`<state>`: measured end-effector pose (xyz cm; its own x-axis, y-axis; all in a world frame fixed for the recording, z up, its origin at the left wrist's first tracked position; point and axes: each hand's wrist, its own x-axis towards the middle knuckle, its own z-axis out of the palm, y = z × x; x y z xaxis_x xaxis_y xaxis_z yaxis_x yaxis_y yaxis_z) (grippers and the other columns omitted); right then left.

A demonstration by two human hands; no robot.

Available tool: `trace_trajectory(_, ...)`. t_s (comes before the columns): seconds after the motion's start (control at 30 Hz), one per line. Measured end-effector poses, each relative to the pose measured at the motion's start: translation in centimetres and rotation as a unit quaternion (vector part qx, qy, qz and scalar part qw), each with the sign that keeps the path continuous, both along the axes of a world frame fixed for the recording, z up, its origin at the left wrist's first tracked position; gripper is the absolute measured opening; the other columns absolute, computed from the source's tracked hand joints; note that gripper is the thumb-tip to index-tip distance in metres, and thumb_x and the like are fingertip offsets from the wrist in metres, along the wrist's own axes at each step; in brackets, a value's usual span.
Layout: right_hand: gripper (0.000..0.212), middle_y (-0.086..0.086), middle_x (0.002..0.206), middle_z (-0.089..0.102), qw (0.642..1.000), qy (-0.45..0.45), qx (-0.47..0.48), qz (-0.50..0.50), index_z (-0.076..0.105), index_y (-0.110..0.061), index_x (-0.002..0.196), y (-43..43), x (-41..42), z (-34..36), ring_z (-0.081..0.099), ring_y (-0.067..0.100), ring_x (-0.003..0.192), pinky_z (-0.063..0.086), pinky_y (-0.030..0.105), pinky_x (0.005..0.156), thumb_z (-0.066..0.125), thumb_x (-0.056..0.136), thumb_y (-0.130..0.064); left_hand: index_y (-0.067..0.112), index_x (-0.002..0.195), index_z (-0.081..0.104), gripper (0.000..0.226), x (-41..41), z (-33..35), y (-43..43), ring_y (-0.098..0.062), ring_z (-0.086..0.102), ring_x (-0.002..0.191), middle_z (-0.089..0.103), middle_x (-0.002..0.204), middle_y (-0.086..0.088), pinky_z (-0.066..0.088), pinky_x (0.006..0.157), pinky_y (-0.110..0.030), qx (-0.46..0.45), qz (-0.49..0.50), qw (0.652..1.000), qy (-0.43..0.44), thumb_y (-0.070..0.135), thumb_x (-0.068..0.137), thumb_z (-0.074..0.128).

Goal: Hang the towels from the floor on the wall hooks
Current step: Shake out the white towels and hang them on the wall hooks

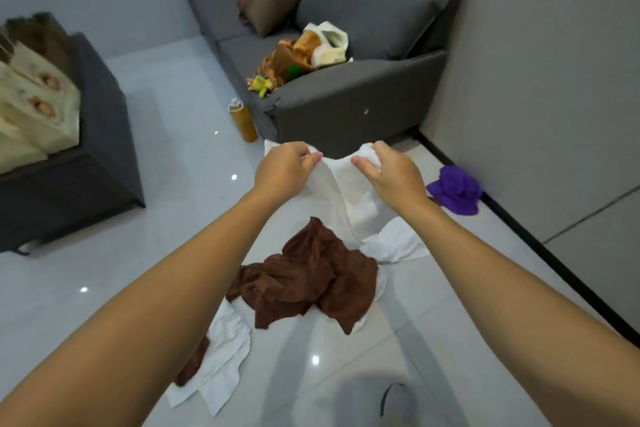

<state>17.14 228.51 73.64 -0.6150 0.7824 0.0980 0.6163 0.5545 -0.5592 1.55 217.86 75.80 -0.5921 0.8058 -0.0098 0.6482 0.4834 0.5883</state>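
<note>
Gleaming pale floor tiles point(138, 270) (towel-strewn) meet a grey sofa point(346, 104).

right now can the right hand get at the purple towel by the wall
Probably not yet: the right hand grips the white towel together with the left hand. Nothing lies between it and the purple towel, so letting go should free it.

White towel point(349, 194) held, brown towel point(304, 277) on pale glossy floor point(138, 270), purple cloth point(455, 189), grey sofa point(363, 94).

Glossy floor point(173, 253) bears a brown towel point(304, 284), white towels point(221, 367), purple cloth point(455, 189) and bottle point(242, 121).
</note>
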Motion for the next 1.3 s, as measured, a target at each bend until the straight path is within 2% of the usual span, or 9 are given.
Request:
trace_trajectory(0.17,0.047,0.001,0.119,0.062,0.999,-0.016,-0.044,0.019,0.051,-0.022,0.125,4.1,-5.6,-13.9,0.055,0.014,0.092,0.042,0.024,0.074,0.046,0.094,-0.057,0.015,0.101,0.067,0.029,-3.8,-12.9,2.9,-0.016,0.058,0.082,0.060,0.093,0.000,0.050,0.078,-0.027,-0.012,0.054,0.998,-0.009,0.040,0.098,0.051)
trace_trajectory(0.33,0.043,-0.005,0.101,0.058,0.997,0.013,-0.077,0.021,0.054,-0.018,0.119,5.4,-9.4,-31.1,0.057,0.015,0.090,0.039,0.019,0.064,0.048,0.096,-0.053,0.011,0.095,0.068,0.035,-7.8,-29.9,3.0,-0.019,0.058,0.078,0.064,0.086,-0.003,0.053,0.076,-0.037,-0.036,0.050,0.998,-0.015,0.041,0.099,0.049)
trace_trajectory(0.63,0.054,0.001,0.115,0.057,0.990,-0.008,-0.135,0.049,0.042,-0.019,0.131,4.8,-12.7,-53.0,0.057,0.022,0.102,0.044,0.028,0.077,0.054,0.092,-0.054,0.014,0.087,0.065,0.032,-11.0,-50.3,1.7,-0.010,0.055,0.077,0.060,0.081,0.004,0.042,0.066,-0.022,0.038,0.056,0.996,-0.051,0.039,0.099,0.050)
trace_trajectory(0.73,0.058,0.001,0.131,0.056,0.986,-0.031,-0.121,0.114,0.035,-0.026,0.140,4.4,-13.6,-57.0,0.056,0.024,0.113,0.045,0.031,0.084,0.054,0.093,-0.053,0.017,0.079,0.055,0.032,-11.5,-53.3,1.6,-0.007,0.047,0.070,0.049,0.074,0.006,0.035,0.065,-0.023,0.053,0.047,0.997,-0.042,0.038,0.101,0.045)
trace_trajectory(0.83,0.043,-0.003,0.131,0.053,0.975,-0.075,-0.109,0.180,0.047,-0.032,0.130,4.2,-14.0,-59.9,0.052,0.019,0.116,0.044,0.034,0.093,0.044,0.095,-0.056,0.019,0.072,0.045,0.035,-12.1,-55.1,1.7,-0.009,0.043,0.062,0.044,0.067,0.004,0.033,0.058,-0.025,0.079,0.069,0.993,-0.049,0.038,0.102,0.043)
trace_trajectory(0.97,0.049,-0.003,0.147,0.038,0.950,-0.060,-0.210,0.224,0.058,-0.036,0.125,4.0,-13.3,-61.6,0.034,0.014,0.137,0.026,0.028,0.112,0.033,0.094,-0.065,0.008,0.081,0.049,0.037,-11.9,-55.7,2.5,-0.012,0.040,0.064,0.043,0.070,0.000,0.034,0.061,-0.027,0.121,0.105,0.985,-0.056,0.038,0.102,0.042)
trace_trajectory(1.07,0.040,-0.015,0.132,0.050,0.920,-0.053,-0.225,0.316,0.059,-0.024,0.129,3.4,-12.6,-61.0,0.041,-0.014,0.117,0.023,0.000,0.096,0.049,0.097,-0.045,0.010,0.084,0.052,0.037,-11.4,-54.7,3.1,-0.008,0.043,0.067,0.046,0.075,0.002,0.035,0.060,-0.020,0.151,0.152,0.972,-0.102,0.039,0.103,0.040)
trace_trajectory(1.2,0.020,-0.016,0.107,0.063,0.935,-0.021,-0.241,0.261,0.063,-0.031,0.103,2.1,-13.0,-61.8,0.059,0.003,0.101,0.043,0.016,0.081,0.061,0.091,-0.046,0.014,0.109,0.059,0.041,-12.1,-53.3,3.6,-0.013,0.051,0.087,0.056,0.099,0.000,0.039,0.076,-0.026,0.160,0.211,0.945,-0.190,0.046,0.103,0.034)
trace_trajectory(1.3,0.023,-0.014,0.095,0.067,0.930,0.067,-0.308,0.189,0.064,-0.025,0.099,1.9,-13.4,-61.3,0.064,0.006,0.090,0.046,0.011,0.070,0.049,0.099,-0.042,0.014,0.119,0.053,0.038,-12.9,-53.4,3.3,-0.013,0.049,0.094,0.052,0.108,0.001,0.038,0.079,-0.027,0.147,0.208,0.957,-0.137,0.044,0.102,0.037)
